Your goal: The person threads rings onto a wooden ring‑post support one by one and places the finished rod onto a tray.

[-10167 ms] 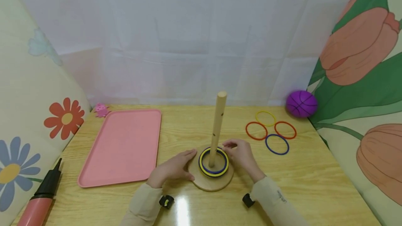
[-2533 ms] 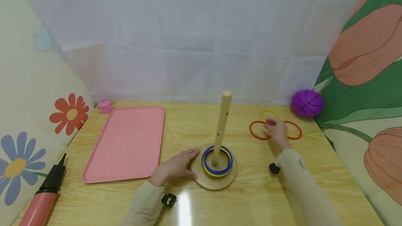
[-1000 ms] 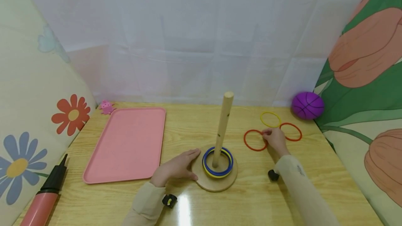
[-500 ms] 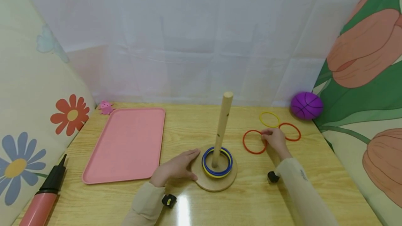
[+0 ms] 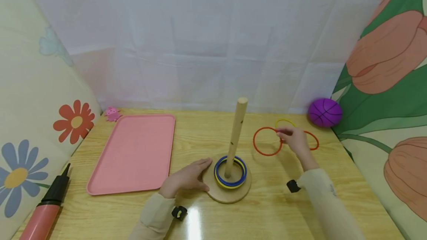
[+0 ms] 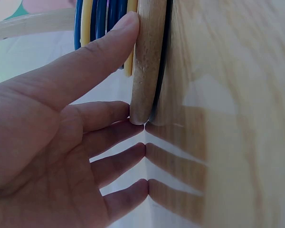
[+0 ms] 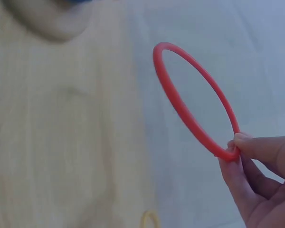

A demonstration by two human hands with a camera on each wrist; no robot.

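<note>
My right hand point(image 5: 295, 140) pinches a red ring point(image 5: 254, 142) by its right edge and holds it above the table. In the right wrist view that red ring point(image 7: 178, 102) hangs tilted between thumb and fingertips. A wooden peg point(image 5: 237, 121) rises from a round wooden base point(image 5: 230, 197). Several rings, a blue ring point(image 5: 245, 179) topmost with yellow showing, lie stacked around the peg's foot. My left hand point(image 5: 187, 177) rests at the base's left edge, fingers extended. In the left wrist view the thumb touches the base's rim point(image 6: 147, 61) and the fingertips touch the table.
Beyond my right hand lie a yellow ring point(image 5: 285, 120) and another red ring point(image 5: 313, 140), partly hidden. A purple ball point(image 5: 325, 113) sits at the back right. At left are a pink tray point(image 5: 136, 151), a small pink toy point(image 5: 112, 114) and a pink-and-black pump point(image 5: 46, 203).
The blue ring beside the red ones has left the table, and a blue ring now tops the stack. My right hand has since lifted a red ring. My left hand stays at the base.
</note>
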